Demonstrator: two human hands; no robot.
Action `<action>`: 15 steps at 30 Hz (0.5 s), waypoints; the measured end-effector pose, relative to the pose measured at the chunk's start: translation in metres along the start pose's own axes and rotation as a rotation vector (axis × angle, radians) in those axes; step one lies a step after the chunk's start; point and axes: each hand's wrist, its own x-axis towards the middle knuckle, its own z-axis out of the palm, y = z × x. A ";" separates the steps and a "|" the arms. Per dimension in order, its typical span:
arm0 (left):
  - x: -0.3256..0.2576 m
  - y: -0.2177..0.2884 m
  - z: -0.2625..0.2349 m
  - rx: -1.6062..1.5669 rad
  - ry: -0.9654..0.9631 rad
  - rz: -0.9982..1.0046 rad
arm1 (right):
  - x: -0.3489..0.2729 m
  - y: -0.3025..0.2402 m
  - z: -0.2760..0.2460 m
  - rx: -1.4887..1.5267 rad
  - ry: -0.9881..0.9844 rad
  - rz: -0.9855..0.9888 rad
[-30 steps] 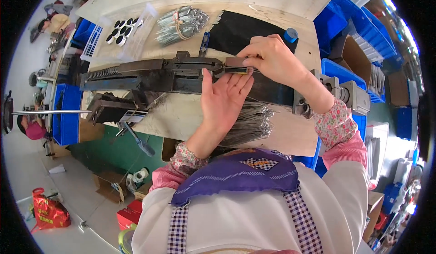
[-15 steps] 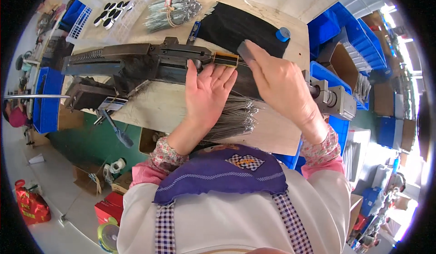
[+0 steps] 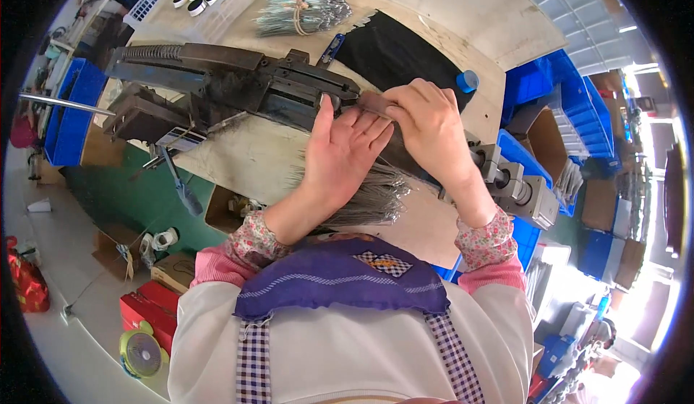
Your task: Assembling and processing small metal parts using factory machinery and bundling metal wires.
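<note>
My left hand (image 3: 341, 151) lies palm up against the right end of a long, dark metal fixture (image 3: 271, 86). Its fingers are stretched out with nothing gripped, and the thumb stands apart by the fixture's near side. A flat, grey-brown rectangular block (image 3: 374, 103) is pinched in my right hand (image 3: 432, 126). The block lies over the fixture's end, just above my left fingertips, and hides what is under it. Below my hands, a bundle of thin metal wires (image 3: 379, 196) rests on the wooden table (image 3: 434, 220).
A tied bundle of silvery wires (image 3: 307, 10) and a clear tray (image 3: 238, 3) with black-and-white round pieces stand at the back. A black cloth (image 3: 401, 50) bears a blue round cap (image 3: 467, 81). A metal cylinder assembly (image 3: 517, 187) and blue crates (image 3: 549, 86) are at right.
My right hand has brought the block down and left from its raised position onto the fixture's end, covering the brass-edged slot there. My left hand stays open beside it. The whole view has shifted slightly.
</note>
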 end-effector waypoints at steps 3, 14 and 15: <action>-0.001 0.002 -0.001 0.037 -0.027 0.008 | 0.003 -0.011 -0.029 0.253 0.060 0.280; -0.002 0.003 -0.001 0.026 -0.025 -0.005 | -0.002 -0.039 -0.010 -0.329 -0.393 0.112; -0.001 0.004 0.001 0.019 -0.013 -0.015 | -0.002 -0.040 -0.008 -0.324 -0.407 0.122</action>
